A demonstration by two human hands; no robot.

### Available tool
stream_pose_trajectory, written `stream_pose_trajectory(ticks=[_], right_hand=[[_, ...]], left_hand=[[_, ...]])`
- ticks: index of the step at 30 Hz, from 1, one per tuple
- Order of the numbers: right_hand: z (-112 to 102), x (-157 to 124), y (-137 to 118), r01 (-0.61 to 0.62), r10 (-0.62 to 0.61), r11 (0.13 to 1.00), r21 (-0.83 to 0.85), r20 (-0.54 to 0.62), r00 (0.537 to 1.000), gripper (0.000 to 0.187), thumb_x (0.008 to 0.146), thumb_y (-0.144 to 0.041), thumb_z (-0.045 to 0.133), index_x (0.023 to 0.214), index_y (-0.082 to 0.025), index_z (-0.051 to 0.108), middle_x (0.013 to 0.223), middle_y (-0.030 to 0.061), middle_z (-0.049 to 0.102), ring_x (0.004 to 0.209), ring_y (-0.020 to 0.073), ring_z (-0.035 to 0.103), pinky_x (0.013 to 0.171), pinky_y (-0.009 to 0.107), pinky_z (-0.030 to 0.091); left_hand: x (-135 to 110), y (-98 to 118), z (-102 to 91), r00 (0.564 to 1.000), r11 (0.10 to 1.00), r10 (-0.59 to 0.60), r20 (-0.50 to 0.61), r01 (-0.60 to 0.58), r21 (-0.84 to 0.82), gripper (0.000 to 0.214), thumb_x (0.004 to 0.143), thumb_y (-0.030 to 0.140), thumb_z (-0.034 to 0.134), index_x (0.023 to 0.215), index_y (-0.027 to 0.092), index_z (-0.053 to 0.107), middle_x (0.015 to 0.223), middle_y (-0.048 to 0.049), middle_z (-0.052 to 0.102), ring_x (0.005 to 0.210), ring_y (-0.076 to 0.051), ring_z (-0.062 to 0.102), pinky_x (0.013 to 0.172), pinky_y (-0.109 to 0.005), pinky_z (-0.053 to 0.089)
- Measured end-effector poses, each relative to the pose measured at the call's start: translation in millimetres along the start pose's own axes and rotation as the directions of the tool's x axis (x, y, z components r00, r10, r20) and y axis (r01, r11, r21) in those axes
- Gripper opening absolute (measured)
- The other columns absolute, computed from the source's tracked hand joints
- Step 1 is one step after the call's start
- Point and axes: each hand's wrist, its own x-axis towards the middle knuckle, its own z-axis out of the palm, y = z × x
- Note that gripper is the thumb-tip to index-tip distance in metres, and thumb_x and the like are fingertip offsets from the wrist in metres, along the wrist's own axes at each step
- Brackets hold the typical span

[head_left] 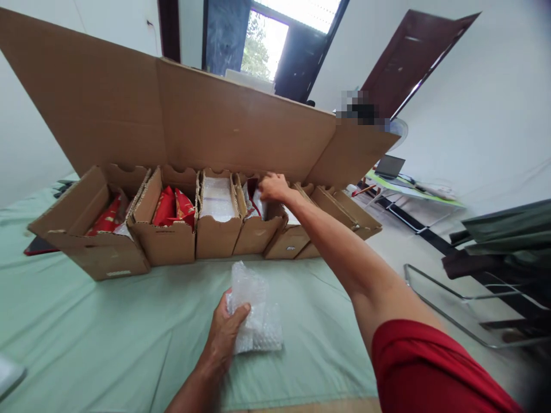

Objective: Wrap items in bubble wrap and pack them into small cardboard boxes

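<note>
Open-topped brown cardboard boxes (217, 239) stand side by side in a row on a pale green fabric cloth (120, 338). A tall, folded brown cardboard panel (241, 126) rises behind them. From the left, the 1st box (114, 255) and the 2nd box (166, 244) hold shiny red packets (165, 208); a flat, clear bubble-wrapped bundle (216, 198) lies in the 3rd. The bare right hand (273, 187) is at the mouth of the 4th box (257, 234). Before the row, the bare left hand (228, 324) holds a clear bubble-wrap packet (260, 324) over the cloth. To the row's right, farther back, a grey rectangular laptop (390, 166) stands on a green-topped folding table (424, 196).
</note>
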Motion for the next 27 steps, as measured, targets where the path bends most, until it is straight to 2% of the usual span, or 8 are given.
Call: stream_pose_trajectory(ticks=[3,6,8,11,13,17,21,27], right_hand=[[-26.5,-50.8,11.0,-0.176,0.211,0.975,0.135,-0.318,0.924,0.037,0.097,-0.017,0.041,0.125,-0.007,0.063,0.141,0.0254,0.056,0.13,0.0371,0.05,0.103,0.053,0.04],[-20.6,-126.1,-6.8,0.027,0.158,0.964,0.265,-0.651,0.743,0.025,0.099,-0.021,0.045,0.113,-0.018,0.066,0.154,0.0183,0.049,0.141,0.0285,0.045,0.107,0.043,0.042],[7.4,-176.9,-36.5,0.258,-0.075,0.949,0.181,-0.666,0.742,0.022,0.098,-0.019,0.048,0.099,-0.022,0.07,0.149,0.0172,0.056,0.137,0.0289,0.052,0.106,0.045,0.045],[51.6,-230.3,-83.5,0.65,-0.542,0.741,0.168,-0.422,0.727,0.02,0.088,-0.014,0.058,0.096,-0.025,0.073,0.137,0.0125,0.067,0.123,0.025,0.063,0.097,0.043,0.052],[57.2,-240.5,-97.8,0.702,-0.624,0.639,0.314,-0.323,0.712,0.028,0.081,-0.018,0.065,0.104,-0.028,0.075,0.134,0.0117,0.07,0.123,0.0248,0.065,0.098,0.039,0.053],[2.7,-188.6,-77.7,0.492,-0.373,0.698,0.519,-0.323,0.87,0.026,0.093,-0.023,0.056,0.109,-0.027,0.075,0.11,0.0034,0.08,0.103,0.0202,0.072,0.097,0.033,0.05],[-52.4,-80.0,-65.5,0.295,-0.243,0.932,0.21,-0.239,0.94,0.029,0.096,-0.018,0.055,0.116,-0.018,0.075,0.125,0.0108,0.075,0.124,0.0265,0.061,0.102,0.039,0.038],[-38.9,15.9,-116.7,0.294,-0.294,0.956,0.013,0.069,0.953,0.023,0.074,-0.012,0.077,0.097,-0.011,0.08,0.105,0.0145,0.079,0.105,0.0276,0.069,0.098,0.04,0.037]], left_hand=[[1.4,3.9,-0.9,0.999,1.0,0.014,-0.037,-0.015,-0.023,0.09,0.053,0.055,0.092,0.126,0.015,0.059,0.097,-0.0074,0.076,0.084,-0.024,0.072,0.076,-0.031,0.054],[1.9,11.4,-1.3,0.997,0.996,0.05,-0.06,-0.054,-0.065,0.095,0.054,0.058,0.092,0.131,0.017,0.055,0.1,-0.0067,0.076,0.087,-0.024,0.073,0.08,-0.033,0.055],[0.4,16.5,-0.4,0.997,0.992,0.068,-0.033,-0.071,-0.105,0.093,0.06,0.067,0.086,0.133,0.018,0.055,0.107,-0.0093,0.076,0.093,-0.026,0.073,0.084,-0.037,0.055],[-2.4,20.1,1.3,0.997,0.989,0.071,0.023,-0.068,-0.134,0.091,0.062,0.071,0.082,0.132,0.016,0.06,0.11,-0.0127,0.076,0.098,-0.03,0.073,0.086,-0.04,0.057],[-2.3,19.0,1.0,0.998,0.991,0.062,0.027,-0.058,-0.12,0.09,0.058,0.06,0.089,0.129,0.014,0.062,0.105,-0.0124,0.077,0.096,-0.031,0.074,0.084,-0.04,0.058],[2.2,13.8,-2.8,0.998,0.994,0.053,-0.031,-0.055,-0.094,0.092,0.055,0.051,0.092,0.132,0.013,0.06,0.101,-0.0102,0.078,0.091,-0.029,0.075,0.08,-0.038,0.058],[5.3,10.8,-5.0,0.997,0.995,0.049,-0.065,-0.055,-0.084,0.095,0.054,0.053,0.093,0.133,0.011,0.059,0.103,-0.0118,0.077,0.091,-0.029,0.075,0.081,-0.036,0.058],[4.2,10.8,-3.0,0.996,0.993,0.057,-0.066,-0.064,-0.099,0.09,0.056,0.053,0.092,0.131,0.013,0.061,0.102,-0.0114,0.077,0.092,-0.03,0.074,0.081,-0.036,0.057]])
